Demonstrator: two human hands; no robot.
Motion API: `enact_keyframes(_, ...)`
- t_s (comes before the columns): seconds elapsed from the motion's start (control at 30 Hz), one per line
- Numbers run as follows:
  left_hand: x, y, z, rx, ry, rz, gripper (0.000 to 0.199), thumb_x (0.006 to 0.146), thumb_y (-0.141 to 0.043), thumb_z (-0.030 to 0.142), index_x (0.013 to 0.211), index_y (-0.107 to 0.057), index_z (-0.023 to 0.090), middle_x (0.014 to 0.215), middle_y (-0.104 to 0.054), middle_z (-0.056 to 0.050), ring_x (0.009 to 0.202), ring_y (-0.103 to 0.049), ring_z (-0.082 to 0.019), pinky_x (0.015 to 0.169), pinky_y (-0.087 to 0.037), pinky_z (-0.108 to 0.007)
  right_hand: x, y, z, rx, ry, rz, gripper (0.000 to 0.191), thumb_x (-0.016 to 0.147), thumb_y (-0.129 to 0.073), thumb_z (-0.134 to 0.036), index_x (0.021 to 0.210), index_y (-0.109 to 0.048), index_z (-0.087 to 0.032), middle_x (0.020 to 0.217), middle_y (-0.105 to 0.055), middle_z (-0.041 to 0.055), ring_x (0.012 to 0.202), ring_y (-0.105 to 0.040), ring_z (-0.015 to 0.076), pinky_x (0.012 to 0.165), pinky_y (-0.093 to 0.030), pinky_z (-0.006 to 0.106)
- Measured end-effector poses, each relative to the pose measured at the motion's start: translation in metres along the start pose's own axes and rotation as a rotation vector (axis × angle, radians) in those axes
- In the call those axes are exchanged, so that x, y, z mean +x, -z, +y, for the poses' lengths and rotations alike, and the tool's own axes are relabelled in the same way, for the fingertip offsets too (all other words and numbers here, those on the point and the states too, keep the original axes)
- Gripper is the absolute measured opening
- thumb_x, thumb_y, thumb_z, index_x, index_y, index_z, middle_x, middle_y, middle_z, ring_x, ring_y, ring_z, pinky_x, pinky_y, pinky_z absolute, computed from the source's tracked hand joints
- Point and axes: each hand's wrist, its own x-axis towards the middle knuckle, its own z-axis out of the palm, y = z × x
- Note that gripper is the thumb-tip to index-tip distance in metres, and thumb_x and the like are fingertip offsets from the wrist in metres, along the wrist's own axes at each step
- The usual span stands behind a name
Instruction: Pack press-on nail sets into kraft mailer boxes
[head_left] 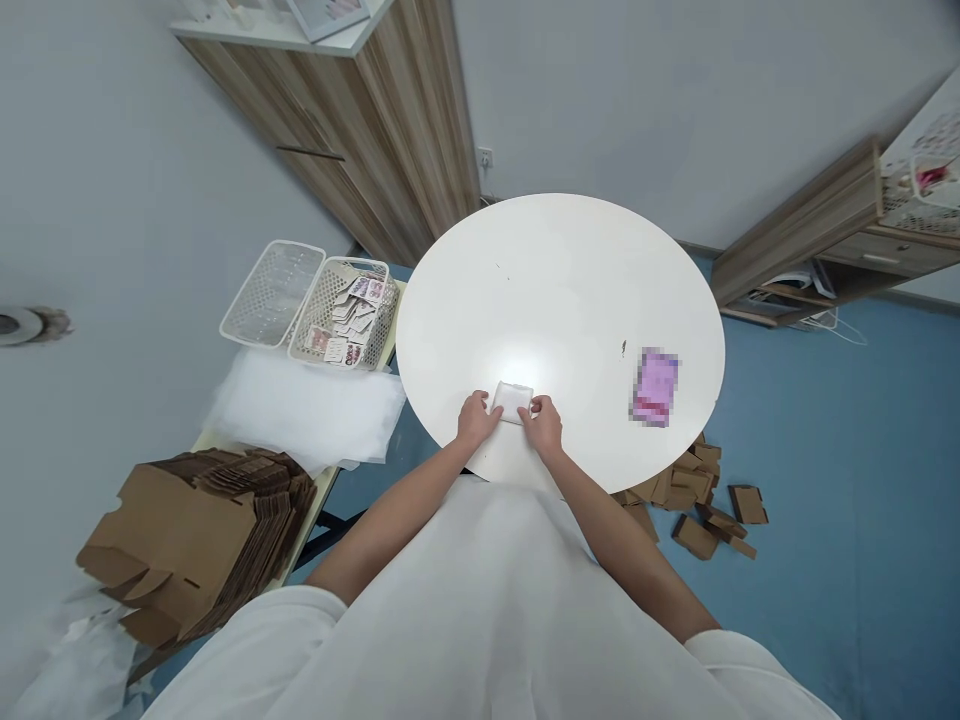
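A small, flat, white wrapped packet (513,400) lies near the front edge of the round white table (555,270). From the left, my left hand (477,419) grips its edge, the thumb on the near corner and the fingers curled beside it. My right hand (544,425) pinches the opposite edge in the same way. What is inside the wrapping is hidden.
A blurred purple item (655,387) lies on the table's right. On a side table at left are a white basket of cards (349,315), white wrapping sheets (307,410) and stacked flat cardboard (180,540). Folded cardboard boxes (697,535) lie on the floor at right.
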Motion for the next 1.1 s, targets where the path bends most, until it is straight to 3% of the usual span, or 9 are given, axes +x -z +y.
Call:
enact_keyframes(0.17,-0.007,0.0,-0.001,-0.152,0.11,-0.014,0.041,0.068,-0.061,0.043,0.099,-0.048,0.019,0.082,-0.061,-0.004,0.076,-0.059,-0.017,0.07,-0.046,-0.031,-0.004,-0.002,-0.001,0.086,-0.029,-0.002,0.029,0.074,-0.045,-0.039,0.096,-0.047,-0.021,0.092,-0.058,0.0041,0.065,-0.055,0.0152,0.063,-0.042,0.029)
enact_keyframes(0.37,-0.007,-0.002,-0.002,-0.219,0.017,-0.008,0.021,0.073,-0.058,0.034,0.087,-0.053,0.019,0.086,-0.061,-0.003,0.064,-0.057,-0.012,0.066,-0.049,-0.03,-0.007,-0.004,-0.007,0.097,-0.037,-0.001,0.025,0.075,-0.045,-0.033,0.097,-0.049,-0.02,0.093,-0.059,0.0042,0.066,-0.056,0.0151,0.067,-0.044,0.03)
enact_keyframes(0.5,0.001,0.009,-0.013,-0.223,-0.023,0.014,0.02,0.076,-0.054,0.033,0.089,-0.056,0.018,0.088,-0.062,-0.004,0.067,-0.058,-0.013,0.068,-0.05,-0.031,-0.003,-0.016,-0.021,0.099,-0.03,-0.021,0.027,0.076,-0.044,-0.03,0.099,-0.05,-0.019,0.096,-0.059,0.0052,0.071,-0.056,0.0153,0.07,-0.045,0.031)
enact_keyframes(0.77,0.053,0.069,-0.052,-0.213,-0.112,0.102,0.031,0.078,-0.052,0.026,0.107,-0.055,0.017,0.1,-0.059,-0.008,0.081,-0.059,-0.017,0.077,-0.049,-0.033,0.031,-0.077,-0.082,0.134,0.035,-0.076,0.035,0.076,-0.045,-0.028,0.109,-0.047,-0.018,0.105,-0.055,0.0078,0.076,-0.054,0.0152,0.074,-0.046,0.032)
enact_keyframes(0.97,0.109,0.123,-0.08,-0.216,-0.122,0.179,0.031,0.076,-0.055,0.025,0.105,-0.055,0.016,0.095,-0.061,-0.008,0.075,-0.059,-0.015,0.073,-0.05,-0.031,0.067,-0.132,-0.139,0.156,0.064,-0.066,0.035,0.076,-0.045,-0.027,0.11,-0.046,-0.016,0.105,-0.055,0.0081,0.076,-0.054,0.0143,0.075,-0.046,0.032)
enact_keyframes(1.1,0.141,0.145,-0.092,-0.233,-0.167,0.221,0.026,0.076,-0.055,0.024,0.1,-0.057,0.015,0.091,-0.061,-0.007,0.075,-0.058,-0.015,0.071,-0.049,-0.029,0.088,-0.158,-0.163,0.161,0.078,-0.037,0.037,0.076,-0.046,-0.027,0.112,-0.046,-0.016,0.106,-0.055,0.0081,0.077,-0.054,0.014,0.076,-0.047,0.032)
